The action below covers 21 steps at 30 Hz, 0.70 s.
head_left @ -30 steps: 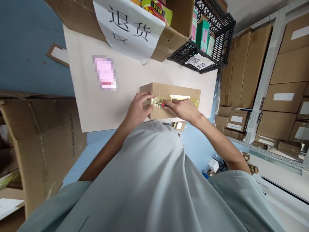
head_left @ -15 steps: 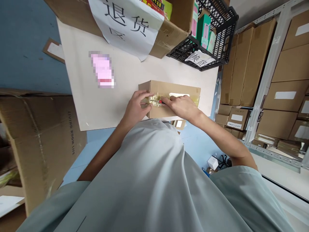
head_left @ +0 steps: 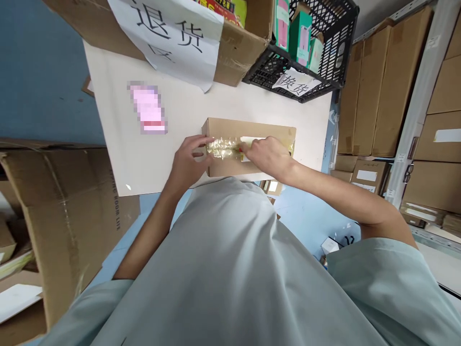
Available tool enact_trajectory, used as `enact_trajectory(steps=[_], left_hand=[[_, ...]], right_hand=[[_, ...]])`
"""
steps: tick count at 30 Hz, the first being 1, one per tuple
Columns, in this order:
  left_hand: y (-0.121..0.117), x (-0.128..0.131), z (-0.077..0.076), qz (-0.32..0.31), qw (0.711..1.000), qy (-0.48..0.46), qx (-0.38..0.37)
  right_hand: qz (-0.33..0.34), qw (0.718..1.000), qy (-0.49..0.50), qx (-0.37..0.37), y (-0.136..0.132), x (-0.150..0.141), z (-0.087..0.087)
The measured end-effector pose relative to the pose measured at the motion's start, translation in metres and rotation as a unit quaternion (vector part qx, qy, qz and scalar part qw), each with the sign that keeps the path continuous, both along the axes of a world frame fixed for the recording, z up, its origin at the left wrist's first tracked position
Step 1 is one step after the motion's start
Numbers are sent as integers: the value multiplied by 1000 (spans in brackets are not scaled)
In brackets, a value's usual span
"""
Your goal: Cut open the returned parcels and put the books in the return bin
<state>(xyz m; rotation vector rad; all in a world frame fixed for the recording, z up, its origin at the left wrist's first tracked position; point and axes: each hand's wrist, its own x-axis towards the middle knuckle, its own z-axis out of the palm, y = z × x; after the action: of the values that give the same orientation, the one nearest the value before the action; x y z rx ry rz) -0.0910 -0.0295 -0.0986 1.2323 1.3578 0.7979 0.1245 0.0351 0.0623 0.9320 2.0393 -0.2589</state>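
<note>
A long brown cardboard box (head_left: 225, 169) lies on the white table close to my body. Shiny clear tape (head_left: 220, 148) runs along the middle of its top, and a white label (head_left: 248, 140) is partly covered by my right hand. My left hand (head_left: 189, 161) rests at the box's left end, thumb and fingers apart, touching its edge. My right hand (head_left: 270, 156) is closed over the tape line around a small red box cutter (head_left: 240, 149). Only a bit of the cutter shows by the fingertips; the rest is hidden in the hand.
Behind the box stand an open carton (head_left: 239, 53) with a hanging paper sign (head_left: 169, 43) and a black plastic crate (head_left: 333, 57) holding green boxes. A blurred-out pink item (head_left: 148, 108) lies on the table (head_left: 118, 158). Large cartons (head_left: 79, 211) stand left; shelves of boxes (head_left: 382, 91) are at right.
My right hand has drawn the box cutter rightward along the taped seam, away from my left hand. My left hand stays at the box's left end. The view has shifted slightly.
</note>
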Motion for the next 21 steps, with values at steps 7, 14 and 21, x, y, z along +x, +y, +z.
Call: enact_trajectory(steps=[7, 14, 21], left_hand=[[-4, 13, 9, 70, 997, 32, -2], [-3, 31, 16, 165, 982, 88, -9], [-4, 65, 27, 226, 960, 162, -13]], right_hand=[[-9, 1000, -15, -7, 10, 83, 10], [-66, 997, -40, -3, 18, 193, 8], [-86, 995, 10, -44, 20, 255, -17]])
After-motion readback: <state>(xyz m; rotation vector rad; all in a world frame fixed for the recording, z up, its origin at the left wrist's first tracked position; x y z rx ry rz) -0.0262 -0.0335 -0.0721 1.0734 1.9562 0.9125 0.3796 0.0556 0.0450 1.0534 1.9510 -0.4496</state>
